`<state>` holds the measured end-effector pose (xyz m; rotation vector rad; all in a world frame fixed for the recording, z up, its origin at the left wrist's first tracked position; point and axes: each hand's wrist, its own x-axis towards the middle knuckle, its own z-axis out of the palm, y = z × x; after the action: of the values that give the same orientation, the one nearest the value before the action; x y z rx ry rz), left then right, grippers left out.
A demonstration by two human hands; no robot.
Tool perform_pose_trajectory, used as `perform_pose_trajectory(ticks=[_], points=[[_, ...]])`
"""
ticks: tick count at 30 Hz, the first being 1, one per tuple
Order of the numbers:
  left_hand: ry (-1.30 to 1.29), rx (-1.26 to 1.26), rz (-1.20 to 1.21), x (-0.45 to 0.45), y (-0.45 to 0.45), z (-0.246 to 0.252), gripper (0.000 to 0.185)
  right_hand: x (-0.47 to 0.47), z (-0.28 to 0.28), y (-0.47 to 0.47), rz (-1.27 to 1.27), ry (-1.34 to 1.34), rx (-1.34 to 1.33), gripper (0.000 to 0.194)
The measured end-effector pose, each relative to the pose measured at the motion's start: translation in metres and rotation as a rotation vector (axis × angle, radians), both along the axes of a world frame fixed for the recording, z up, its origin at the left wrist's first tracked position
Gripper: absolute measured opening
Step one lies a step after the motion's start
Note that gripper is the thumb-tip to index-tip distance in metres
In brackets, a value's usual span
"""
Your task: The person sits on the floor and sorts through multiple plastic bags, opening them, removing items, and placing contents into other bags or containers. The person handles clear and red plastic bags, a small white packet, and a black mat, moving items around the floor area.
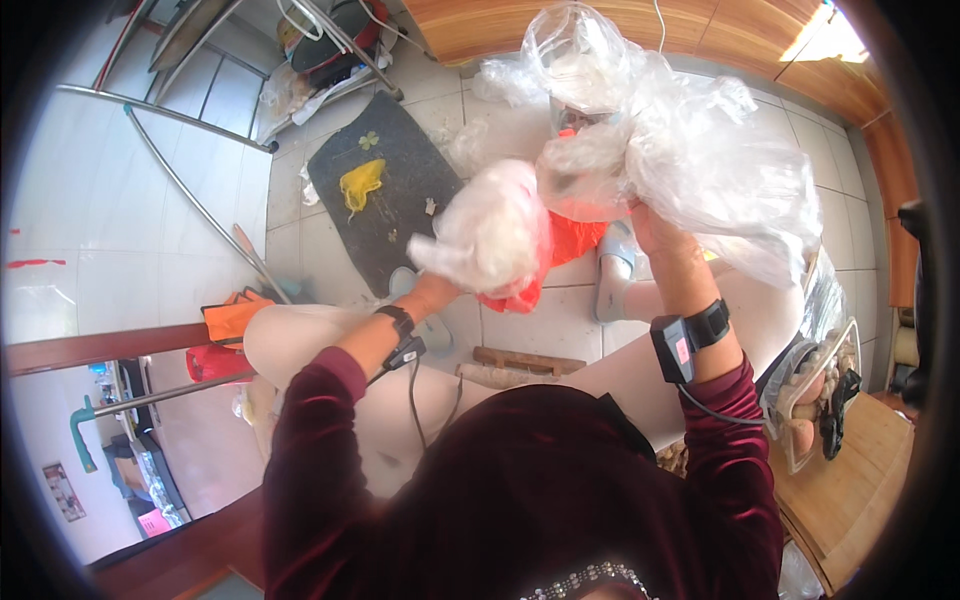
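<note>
My left hand (441,291) holds a blurred bundle of white plastic film (491,232) over the floor; its fingers are hidden behind the bundle. Pink-red plastic shows along the bundle's right side. A bright red plastic bag (576,238) hangs between the two hands. With my right hand (661,234) I grip clear plastic bags, its fingertips partly covered by them. The large crumpled clear bag (724,165) spreads over and beyond that hand. More clear plastic (577,67) is heaped farther off, partly over a container whose contents are unclear.
A dark floor mat (405,165) bears a yellow plastic scrap (362,184). Left of it stands a metal-tube frame (195,124). On my right, a basket (814,405) of eggs and other items rests on a wooden surface (855,480). A small wooden stool (525,361) lies low between my legs.
</note>
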<state>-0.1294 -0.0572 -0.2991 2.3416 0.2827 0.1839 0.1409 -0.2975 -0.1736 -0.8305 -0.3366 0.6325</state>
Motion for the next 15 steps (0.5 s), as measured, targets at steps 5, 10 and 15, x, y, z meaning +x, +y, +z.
perform_pose_trajectory(ticks=[5,10,15], points=[[0.351,-0.159,-0.094,-0.023,-0.012,-0.033,0.035,-0.023,-0.035,-0.004,0.029,-0.375,-0.234,0.037],[0.15,-0.122,-0.003,-0.018,-0.014,-0.003,0.039,-0.07,-0.044,-0.026,0.188,-0.571,-0.404,0.037],[0.329,-0.182,-0.085,-0.006,-0.015,0.008,0.026,-0.109,-0.078,-0.005,0.425,-0.62,-0.447,0.038]])
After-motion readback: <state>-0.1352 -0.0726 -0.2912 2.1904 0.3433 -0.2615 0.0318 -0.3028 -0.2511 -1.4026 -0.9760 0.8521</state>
